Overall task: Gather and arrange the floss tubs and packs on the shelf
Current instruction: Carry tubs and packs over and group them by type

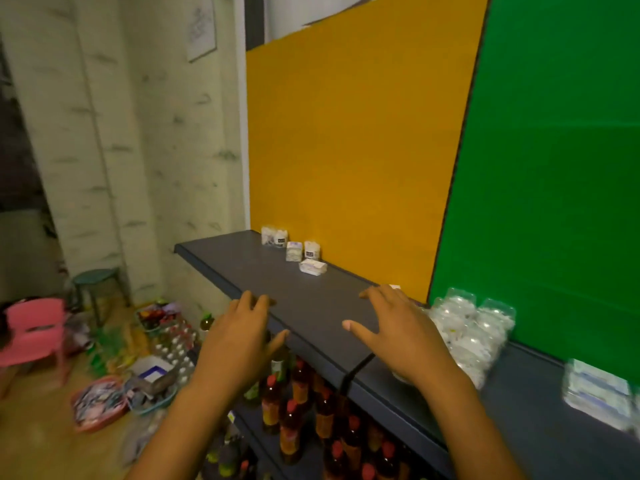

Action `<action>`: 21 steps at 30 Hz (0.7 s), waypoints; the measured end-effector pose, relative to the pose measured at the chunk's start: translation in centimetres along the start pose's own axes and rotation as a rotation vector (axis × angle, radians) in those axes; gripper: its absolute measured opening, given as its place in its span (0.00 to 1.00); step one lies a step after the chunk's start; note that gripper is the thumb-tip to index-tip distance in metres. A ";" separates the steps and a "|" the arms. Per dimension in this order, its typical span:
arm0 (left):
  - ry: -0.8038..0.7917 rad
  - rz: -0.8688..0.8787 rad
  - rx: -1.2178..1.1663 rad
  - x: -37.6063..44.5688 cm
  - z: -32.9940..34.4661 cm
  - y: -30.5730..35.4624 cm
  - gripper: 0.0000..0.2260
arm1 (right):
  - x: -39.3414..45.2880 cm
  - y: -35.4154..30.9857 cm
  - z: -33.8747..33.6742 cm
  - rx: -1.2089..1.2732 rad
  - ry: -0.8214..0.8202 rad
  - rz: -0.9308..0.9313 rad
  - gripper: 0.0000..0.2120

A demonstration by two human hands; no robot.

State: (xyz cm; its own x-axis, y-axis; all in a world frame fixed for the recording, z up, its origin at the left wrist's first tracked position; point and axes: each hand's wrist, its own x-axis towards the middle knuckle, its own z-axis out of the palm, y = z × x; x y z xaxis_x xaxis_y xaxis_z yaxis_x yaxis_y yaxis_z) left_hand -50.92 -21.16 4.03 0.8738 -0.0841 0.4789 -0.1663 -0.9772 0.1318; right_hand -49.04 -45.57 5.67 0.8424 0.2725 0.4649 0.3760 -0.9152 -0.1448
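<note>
On the floor at far left, a pink plastic chair (33, 332) stands near a green stool (97, 282), with baskets of blurred goods (100, 403) spread between them and the shelving. On the lower shelf, red-capped bottles (304, 420) stand in rows beneath the grey top shelf (311, 306). The left hand (239, 341) hovers at the shelf's front edge, fingers spread and holding nothing. Far back on the shelf, against the yellow panel (353, 150), sit five small floss items: two tubs (275, 236) touching at the left end, a boxy pack (293, 251), a white tub (312, 250) just beside it, and a flat pack (312, 267) lying in front. Nothing lies between the hands and this group. The right hand (394, 334) hovers over the shelf, fingers splayed wide and empty. Just beside it, against the green panel (554, 168), clear plastic floss packs (471, 334) are heaped, too blurred to count. At far right, a stack of white packs (599, 393) rests on the shelf
</note>
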 end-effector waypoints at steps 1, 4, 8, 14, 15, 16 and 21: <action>0.004 -0.010 0.006 0.4 0.2 -1.0 0.25 | 1.1 -0.4 0.7 0.008 -0.005 -0.012 0.27; 0.005 -0.062 0.014 2.1 1.3 -3.4 0.24 | 4.5 -1.1 3.3 0.017 -0.035 -0.039 0.28; -0.011 -0.079 0.024 4.8 2.9 -5.7 0.25 | 9.2 -0.9 6.1 0.039 -0.012 -0.044 0.29; 0.038 -0.048 0.037 12.9 3.6 -8.5 0.25 | 16.7 -0.3 9.0 0.052 0.042 -0.034 0.27; 0.039 -0.045 0.034 14.0 3.9 -8.8 0.25 | 17.7 -0.1 9.5 0.056 0.040 -0.026 0.27; 0.029 -0.043 0.027 15.2 4.7 -9.3 0.25 | 19.0 0.2 10.5 0.060 0.037 -0.018 0.27; -0.005 0.001 -0.030 18.2 7.8 -10.4 0.25 | 22.0 1.3 13.5 0.069 0.016 0.004 0.27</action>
State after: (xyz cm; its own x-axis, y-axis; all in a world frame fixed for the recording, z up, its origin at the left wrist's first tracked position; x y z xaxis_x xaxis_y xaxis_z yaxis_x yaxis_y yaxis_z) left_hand -29.75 -14.03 4.57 0.8760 -0.0861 0.4746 -0.1808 -0.9708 0.1576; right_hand -24.86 -36.73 3.92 0.8380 0.2638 0.4777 0.3990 -0.8934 -0.2064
